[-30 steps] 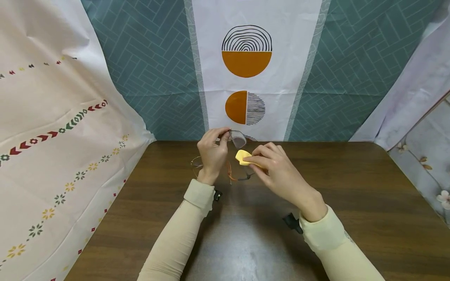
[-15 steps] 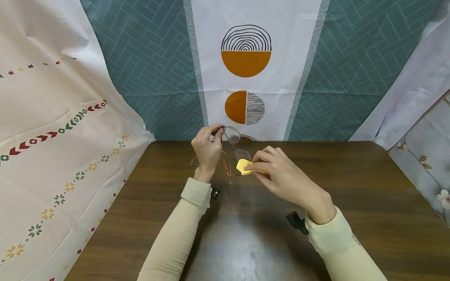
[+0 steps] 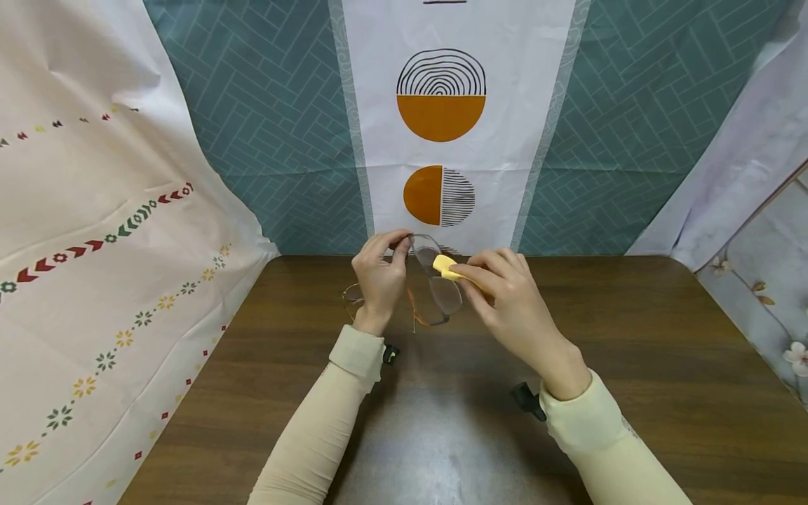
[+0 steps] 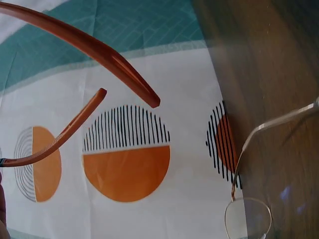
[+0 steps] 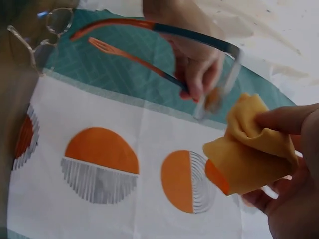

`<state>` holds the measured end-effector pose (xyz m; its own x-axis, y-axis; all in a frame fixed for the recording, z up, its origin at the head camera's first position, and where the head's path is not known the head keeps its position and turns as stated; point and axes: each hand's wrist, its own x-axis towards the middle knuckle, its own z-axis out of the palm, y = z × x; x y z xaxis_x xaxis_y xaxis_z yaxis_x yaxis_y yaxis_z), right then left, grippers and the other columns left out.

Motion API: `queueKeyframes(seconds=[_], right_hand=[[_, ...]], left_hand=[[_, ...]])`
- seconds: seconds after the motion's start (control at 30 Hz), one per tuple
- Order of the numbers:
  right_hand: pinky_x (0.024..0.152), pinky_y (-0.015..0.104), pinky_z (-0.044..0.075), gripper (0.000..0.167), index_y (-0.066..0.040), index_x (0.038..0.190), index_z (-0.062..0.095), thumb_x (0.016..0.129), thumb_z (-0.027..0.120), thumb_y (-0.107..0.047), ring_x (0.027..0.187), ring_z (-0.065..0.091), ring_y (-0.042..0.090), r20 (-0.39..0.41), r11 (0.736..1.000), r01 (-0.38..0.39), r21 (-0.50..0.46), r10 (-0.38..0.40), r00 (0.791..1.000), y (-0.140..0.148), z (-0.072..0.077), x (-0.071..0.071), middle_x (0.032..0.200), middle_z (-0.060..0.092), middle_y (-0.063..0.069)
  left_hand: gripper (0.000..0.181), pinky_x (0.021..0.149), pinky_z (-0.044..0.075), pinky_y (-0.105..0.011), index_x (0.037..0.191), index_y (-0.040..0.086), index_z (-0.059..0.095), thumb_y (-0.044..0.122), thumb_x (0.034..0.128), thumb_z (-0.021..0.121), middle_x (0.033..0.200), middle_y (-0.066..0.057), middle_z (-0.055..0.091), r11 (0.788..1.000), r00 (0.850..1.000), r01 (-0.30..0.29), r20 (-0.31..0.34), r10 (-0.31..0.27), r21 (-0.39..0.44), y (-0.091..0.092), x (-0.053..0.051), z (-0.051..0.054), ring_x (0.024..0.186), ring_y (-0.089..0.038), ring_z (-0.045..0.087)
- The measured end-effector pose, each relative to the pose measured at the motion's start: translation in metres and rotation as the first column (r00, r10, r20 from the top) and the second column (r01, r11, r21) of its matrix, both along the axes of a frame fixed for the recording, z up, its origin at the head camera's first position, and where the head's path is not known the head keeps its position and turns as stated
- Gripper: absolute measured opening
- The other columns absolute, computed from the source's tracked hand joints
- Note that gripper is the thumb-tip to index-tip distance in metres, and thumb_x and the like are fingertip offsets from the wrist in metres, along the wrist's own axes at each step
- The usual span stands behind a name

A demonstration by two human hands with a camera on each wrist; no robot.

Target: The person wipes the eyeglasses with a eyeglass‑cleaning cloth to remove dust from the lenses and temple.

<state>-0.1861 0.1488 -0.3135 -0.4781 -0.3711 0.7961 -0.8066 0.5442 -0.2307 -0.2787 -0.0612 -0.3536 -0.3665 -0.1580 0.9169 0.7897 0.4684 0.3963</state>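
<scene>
Up off the table, the left hand [image 3: 381, 280] pinches a pair of glasses [image 3: 447, 294] at one end of the frame. Their orange temple tips [image 4: 89, 45] cross the left wrist view, and in the right wrist view the dark part of the temple [image 5: 194, 37] also shows. A folded yellow cloth [image 3: 445, 267] is gripped between the thumb and fingers of the right hand [image 3: 514, 308], beside the lenses. Whether the cloth touches a lens in the head view cannot be told; a gap shows in the right wrist view [image 5: 254, 149].
A second, thin gold-rimmed pair of glasses [image 3: 346, 297] lies on the brown wooden table [image 3: 442, 421], partly behind the left hand. Patterned cloths hang behind the table [image 3: 290, 126] and at its left side [image 3: 126, 210]. A floral sheet [image 3: 757, 280] is on the right.
Compared with half a second ago, the left hand and glasses have shifted slightly right and down. The right hand has raised the yellow cloth from the lower lens toward the frame's middle.
</scene>
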Motion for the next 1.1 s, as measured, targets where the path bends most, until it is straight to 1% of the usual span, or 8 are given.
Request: queueKeyframes(seconds=[0.13, 0.2, 0.43, 0.73, 0.87, 0.93, 1.0, 1.1], right_hand=[[0.084, 0.043, 0.041, 0.027, -0.006, 0.111, 0.079, 0.087, 0.080, 0.005, 0.096, 0.055, 0.027, -0.013, 0.996, -0.036, 0.080, 0.037, 0.999, -0.004, -0.007, -0.004, 0.101, 0.066, 0.006], [0.085, 0.043, 0.041, 0.027, -0.006, 0.111, 0.079, 0.086, 0.080, 0.005, 0.097, 0.056, 0.026, -0.010, 0.993, -0.048, 0.112, 0.049, 0.999, -0.005, -0.008, -0.004, 0.101, 0.066, 0.005], [0.085, 0.042, 0.042, 0.026, -0.008, 0.111, 0.080, 0.087, 0.081, 0.002, 0.095, 0.053, 0.023, 0.045, 0.987, -0.057, 0.149, 0.051, 0.998, -0.003, -0.007, -0.001, 0.099, 0.066, 0.002], [0.086, 0.039, 0.041, 0.022, -0.008, 0.108, 0.080, 0.090, 0.077, 0.003, 0.093, 0.051, 0.020, 0.115, 0.967, -0.116, 0.227, 0.092, 0.989, -0.002, -0.002, 0.003, 0.098, 0.068, 0.000], [0.087, 0.039, 0.041, 0.021, -0.008, 0.108, 0.081, 0.090, 0.077, 0.003, 0.095, 0.053, 0.020, 0.141, 0.959, -0.139, 0.247, 0.107, 0.984, -0.002, 0.000, 0.004, 0.098, 0.069, -0.001], [0.088, 0.039, 0.041, 0.022, -0.008, 0.108, 0.081, 0.090, 0.076, 0.004, 0.095, 0.053, 0.020, 0.153, 0.957, -0.145, 0.250, 0.109, 0.982, -0.001, 0.002, 0.005, 0.098, 0.068, -0.001], [0.086, 0.039, 0.041, 0.022, -0.008, 0.108, 0.081, 0.090, 0.077, 0.004, 0.094, 0.053, 0.019, 0.156, 0.963, -0.138, 0.233, 0.103, 0.982, 0.001, 0.003, 0.006, 0.097, 0.068, -0.001], [0.086, 0.039, 0.040, 0.025, -0.008, 0.109, 0.080, 0.088, 0.077, 0.006, 0.094, 0.053, 0.020, 0.134, 0.984, -0.099, 0.150, 0.079, 0.988, 0.005, 0.006, 0.007, 0.097, 0.068, 0.000]], left_hand=[[0.006, 0.069, 0.056, -0.039, 0.097, -0.003, 0.080, -0.002, 0.0910, 0.077, 0.087, -0.013, 0.076, 1.000, 1.000, 0.017, -0.013, -0.017, -0.013, 0.004, 0.003, 0.000, 0.073, -0.028, 0.068], [0.006, 0.069, 0.056, -0.039, 0.096, -0.003, 0.080, -0.003, 0.0905, 0.078, 0.087, -0.013, 0.076, 1.000, 1.000, 0.003, -0.018, -0.004, -0.016, 0.005, 0.003, 0.000, 0.073, -0.028, 0.068], [0.004, 0.066, 0.056, -0.038, 0.094, -0.002, 0.080, -0.002, 0.0904, 0.078, 0.086, -0.014, 0.077, 0.999, 0.999, -0.039, -0.020, 0.038, -0.024, 0.001, 0.003, 0.002, 0.072, -0.027, 0.068], [0.006, 0.061, 0.051, -0.035, 0.092, 0.000, 0.081, -0.004, 0.0886, 0.079, 0.082, -0.012, 0.076, 0.995, 0.997, -0.081, -0.002, 0.081, 0.055, -0.008, -0.006, 0.003, 0.070, -0.026, 0.066], [0.006, 0.059, 0.049, -0.034, 0.093, 0.000, 0.081, -0.004, 0.0883, 0.079, 0.083, -0.013, 0.076, 0.993, 0.997, -0.077, -0.001, 0.077, 0.088, -0.011, -0.007, 0.003, 0.070, -0.027, 0.066], [0.005, 0.058, 0.049, -0.032, 0.093, 0.000, 0.081, -0.003, 0.0888, 0.080, 0.083, -0.013, 0.076, 0.993, 0.997, -0.070, -0.006, 0.071, 0.098, -0.012, -0.007, 0.003, 0.070, -0.028, 0.066], [0.005, 0.056, 0.047, -0.030, 0.093, 0.000, 0.081, -0.002, 0.0891, 0.080, 0.083, -0.013, 0.076, 0.993, 0.998, -0.063, -0.008, 0.064, 0.099, -0.013, -0.006, 0.004, 0.070, -0.028, 0.066], [0.005, 0.059, 0.049, -0.032, 0.093, 0.000, 0.081, -0.002, 0.0893, 0.079, 0.083, -0.013, 0.076, 0.994, 0.998, -0.056, -0.003, 0.056, 0.089, -0.013, -0.005, 0.004, 0.070, -0.028, 0.066]])
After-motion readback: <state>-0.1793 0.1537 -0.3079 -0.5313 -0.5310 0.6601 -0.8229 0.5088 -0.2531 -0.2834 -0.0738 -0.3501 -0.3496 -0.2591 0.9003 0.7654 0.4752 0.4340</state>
